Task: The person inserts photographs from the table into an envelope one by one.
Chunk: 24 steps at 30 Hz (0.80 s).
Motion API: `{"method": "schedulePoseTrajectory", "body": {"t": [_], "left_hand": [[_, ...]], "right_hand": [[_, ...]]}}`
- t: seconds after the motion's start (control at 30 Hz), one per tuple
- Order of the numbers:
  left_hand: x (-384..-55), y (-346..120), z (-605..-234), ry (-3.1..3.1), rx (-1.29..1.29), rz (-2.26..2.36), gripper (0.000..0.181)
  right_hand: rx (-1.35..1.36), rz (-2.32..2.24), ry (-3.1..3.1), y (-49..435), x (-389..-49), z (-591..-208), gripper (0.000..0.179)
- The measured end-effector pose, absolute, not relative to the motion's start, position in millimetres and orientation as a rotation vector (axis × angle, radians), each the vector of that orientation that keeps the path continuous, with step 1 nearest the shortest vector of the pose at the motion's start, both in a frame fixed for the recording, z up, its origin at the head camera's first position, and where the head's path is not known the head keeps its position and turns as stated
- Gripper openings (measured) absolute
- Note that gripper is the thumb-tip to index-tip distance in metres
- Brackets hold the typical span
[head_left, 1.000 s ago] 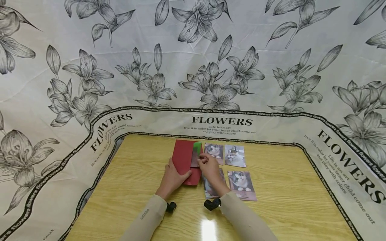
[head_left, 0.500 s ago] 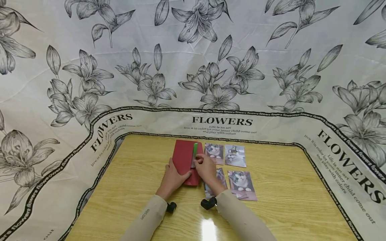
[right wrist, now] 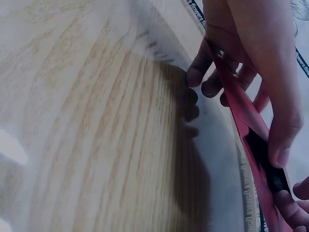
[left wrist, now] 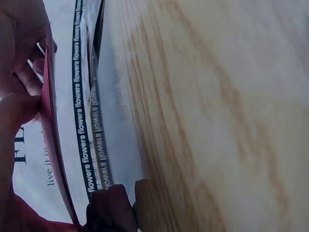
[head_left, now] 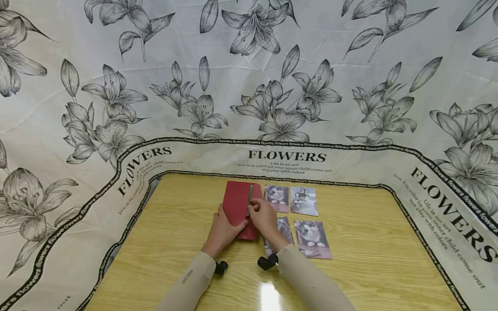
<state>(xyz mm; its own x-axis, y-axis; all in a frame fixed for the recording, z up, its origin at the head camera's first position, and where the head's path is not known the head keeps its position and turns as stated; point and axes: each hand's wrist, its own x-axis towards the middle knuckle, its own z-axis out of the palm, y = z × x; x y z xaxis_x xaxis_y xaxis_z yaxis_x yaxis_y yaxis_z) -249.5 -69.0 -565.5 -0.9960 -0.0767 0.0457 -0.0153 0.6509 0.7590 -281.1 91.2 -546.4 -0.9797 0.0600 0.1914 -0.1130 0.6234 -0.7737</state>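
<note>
A red paper envelope (head_left: 236, 196) is held up off the table in the head view, its long side running away from me. My left hand (head_left: 222, 226) grips its left side and near part, thumb lying across the front face. My right hand (head_left: 264, 216) pinches a thin, partly green card or photo (head_left: 250, 191) at the envelope's opening. Only a narrow strip of it shows; the envelope hides the rest. In the left wrist view the red envelope (left wrist: 52, 128) appears edge-on. The right wrist view shows the envelope (right wrist: 239, 99) with fingers around it and a dark gap at its opening.
Several cat photos lie in two rows on the wooden table (head_left: 373, 242) to the right. Among them are an upper-left photo (head_left: 278, 198), an upper-right photo (head_left: 304, 201) and a lower-right photo (head_left: 312, 237). The right forearm partly covers another photo (head_left: 285, 231). Flower-printed cloth (head_left: 288, 108) stands behind.
My right hand has moved slightly left, and the card has slid left into the envelope, its visible green part narrowing to a strip. My left hand keeps its hold.
</note>
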Motion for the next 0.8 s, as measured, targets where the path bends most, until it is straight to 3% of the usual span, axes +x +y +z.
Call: {"method": "schedulePoseTrajectory", "body": {"t": [0.33,0.8], "left_hand": [[-250.0,-69.2,-566.7,-2.811,0.128,-1.286,0.118],[-248.9,-70.7,-565.4,-2.806,0.142,-1.316,0.12]], "right_hand": [[0.048,1.379,-2.538,118.9,-281.1,-545.3,0.022],[-0.083,1.318,-2.607,191.7,-278.0,-548.6,0.036]]}}
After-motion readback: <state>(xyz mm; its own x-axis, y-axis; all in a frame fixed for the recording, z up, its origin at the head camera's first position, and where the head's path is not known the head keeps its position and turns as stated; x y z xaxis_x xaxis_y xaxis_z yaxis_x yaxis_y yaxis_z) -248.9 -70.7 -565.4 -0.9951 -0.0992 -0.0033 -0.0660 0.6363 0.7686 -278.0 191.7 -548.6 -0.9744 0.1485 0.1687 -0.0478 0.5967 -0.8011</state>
